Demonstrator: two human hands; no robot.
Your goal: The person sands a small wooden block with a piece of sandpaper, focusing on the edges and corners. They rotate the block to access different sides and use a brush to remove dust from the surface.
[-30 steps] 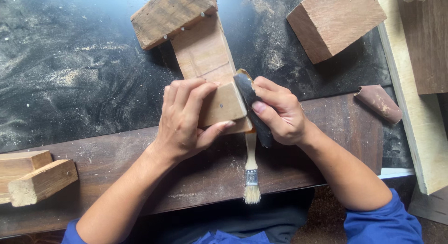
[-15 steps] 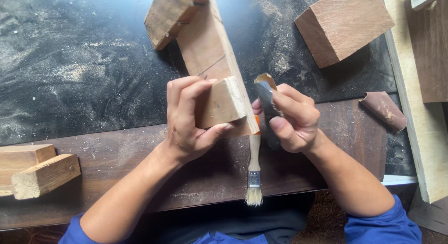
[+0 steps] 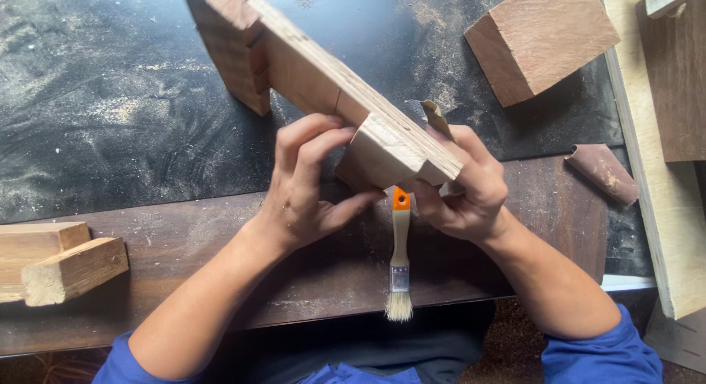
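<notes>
While both hands work at the near end of it, the scene stands like this:

Wooden piece: a long plank-shaped wooden piece (image 3: 323, 75) with a thicker block fixed at its far end is tilted up off the surface, the near end raised toward the person, the far end resting over the dark mat (image 3: 110, 97).

Left hand: the left hand (image 3: 309, 189) grips the near end from the left, fingers (image 3: 312, 138) curled and pressed on the side face, thumb underneath.

Right hand: the right hand (image 3: 467, 193) is closed around a folded strip of sandpaper (image 3: 435, 118), fingers pressed together and pinching it against the right edge of the wood.

Brush: a small brush (image 3: 399, 255) with an orange collar lies on the brown surface (image 3: 184, 244) just below the hands, bristles toward the person.

Around: a large wooden block (image 3: 540, 38) sits well apart at upper right; a curled scrap of sandpaper (image 3: 601, 171) lies to the right; stacked wood offcuts (image 3: 55, 263) lie at far left.

Doing it well: my judgement is that steady bracing from the left hand matters most, with the paper kept flat on the edge and stroked along the grain.
</notes>
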